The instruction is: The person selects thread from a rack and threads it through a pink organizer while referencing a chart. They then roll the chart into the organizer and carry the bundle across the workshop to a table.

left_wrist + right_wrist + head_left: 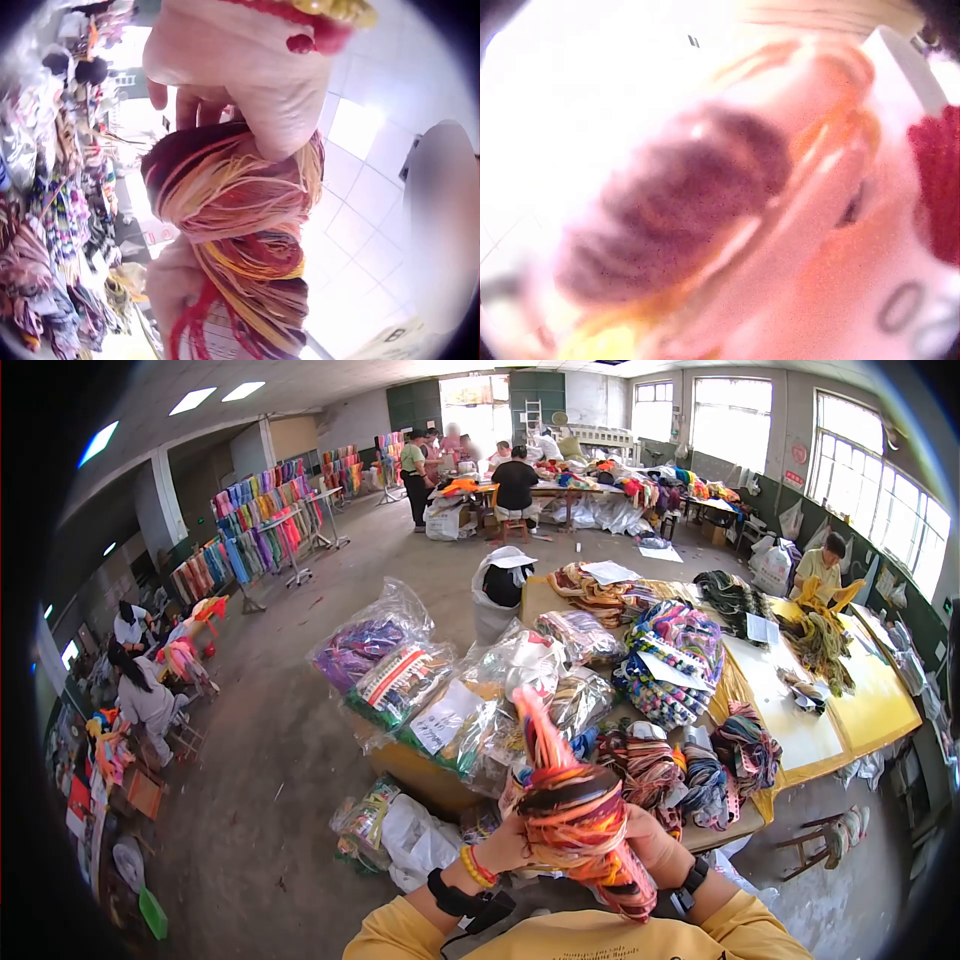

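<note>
Both hands hold a twisted skein of yarn [575,815] in front of the chest, streaked red, orange, pink and dark brown. My left hand [500,848] grips its left side, and my right hand [655,845] has hold of its right side. One end of the skein points up and away; the other hangs down toward the yellow shirt. From the left wrist, the left hand [244,71] lies over the top of the wound yarn [240,195], and the right hand [172,289] is lower down beside a printed white label [217,330]. Blurred yarn [682,202] fills much of the right wrist view.
Ahead stands a table with bagged yarn [400,675], a blue-purple yarn pile [670,660] and loose skeins [650,760]. A yellow-edged table [870,700] extends right, where a person [822,570] handles olive yarn. Wrapped bags [410,835] lie below left; a stool [815,845] stands right.
</note>
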Motion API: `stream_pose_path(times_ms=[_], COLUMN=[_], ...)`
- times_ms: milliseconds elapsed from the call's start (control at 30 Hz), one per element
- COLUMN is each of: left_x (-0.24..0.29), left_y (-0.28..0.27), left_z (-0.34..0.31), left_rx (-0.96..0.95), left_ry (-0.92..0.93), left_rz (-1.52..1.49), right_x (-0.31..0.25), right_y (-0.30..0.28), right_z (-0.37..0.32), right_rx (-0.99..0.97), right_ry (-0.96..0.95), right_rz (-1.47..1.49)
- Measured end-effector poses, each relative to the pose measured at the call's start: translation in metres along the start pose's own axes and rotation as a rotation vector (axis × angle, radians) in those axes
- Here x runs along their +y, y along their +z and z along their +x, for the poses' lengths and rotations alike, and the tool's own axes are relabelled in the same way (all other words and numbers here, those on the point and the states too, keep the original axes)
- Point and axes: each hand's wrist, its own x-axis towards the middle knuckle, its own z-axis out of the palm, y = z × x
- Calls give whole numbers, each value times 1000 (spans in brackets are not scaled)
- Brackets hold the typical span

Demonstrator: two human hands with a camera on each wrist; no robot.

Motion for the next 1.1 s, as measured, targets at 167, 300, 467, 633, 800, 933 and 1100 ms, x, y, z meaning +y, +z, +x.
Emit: stream_pose_path(times_ms=[167,300,467,633,800,933,1100], left_x=[0,4,-21,-21,-48,-64,-75], left_y=[12,24,8,8,-8,14,17], left_z=[4,4,-12,9,18,17,31], left_rx=[154,102,-32,84,319,400,287], left_ry=[210,211,54,-180,-34,-156,-316], left_rz=[538,412,193,-198,673,118,-283], right_x=[-10,-2,5,0,-23,-25,-12], right_y=[3,0,-7,-8,1,-6,-33], right_z=[-8,-10,-14,-15,-22,-19,-18], right_rx=[-7,22,-36,-19,109,239,435], right_ry=[-65,-25,22,-35,-237,-250,-356], right_rz=[-49,-29,-69,-209,-348,-487,-749])
